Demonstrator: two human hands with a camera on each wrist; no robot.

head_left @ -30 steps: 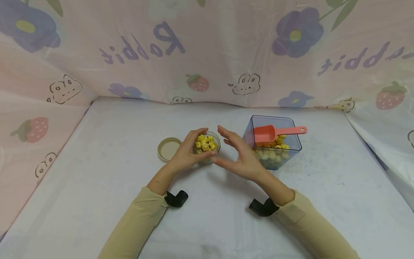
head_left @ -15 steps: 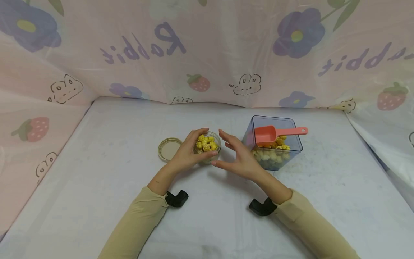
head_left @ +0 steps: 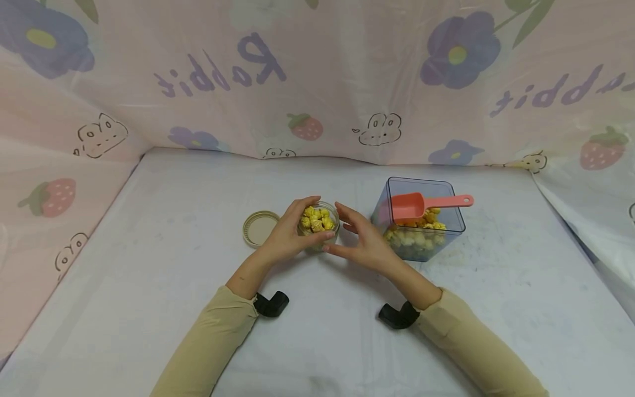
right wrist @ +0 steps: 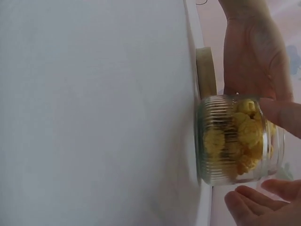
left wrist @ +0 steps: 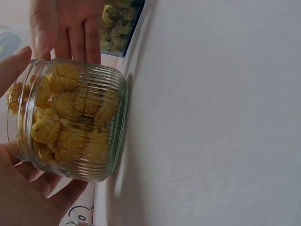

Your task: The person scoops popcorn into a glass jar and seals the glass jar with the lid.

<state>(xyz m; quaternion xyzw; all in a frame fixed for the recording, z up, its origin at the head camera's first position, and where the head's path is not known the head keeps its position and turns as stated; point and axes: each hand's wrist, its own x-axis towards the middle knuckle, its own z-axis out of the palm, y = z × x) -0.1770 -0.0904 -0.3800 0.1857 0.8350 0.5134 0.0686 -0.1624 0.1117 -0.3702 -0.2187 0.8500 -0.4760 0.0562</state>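
Note:
A ribbed glass jar (left wrist: 94, 117) full of yellow popcorn (head_left: 316, 220) stands upright on the white table. My left hand (head_left: 286, 234) grips its left side, thumb across the near side and fingers round the far side. At the right of the jar is my right hand (head_left: 365, 240), fingers spread and slightly bent. In the right wrist view its thumb overlaps the jar near the mouth, while its other fingers (right wrist: 244, 205) show a small gap from the glass. Left of the jar lies a round gold-rimmed lid (head_left: 260, 228), partly behind my left hand.
A clear bluish square container (head_left: 416, 253) with popcorn stands to the right, close beyond my right hand. A pink scoop (head_left: 409, 207) lies across its top, handle over the right rim. A printed curtain (head_left: 327, 82) encloses the table's back and sides.
My right hand has come slightly leftward, its fingertips nearer the jar's rim. My left hand keeps its grip on the jar; the container and scoop stay in place.

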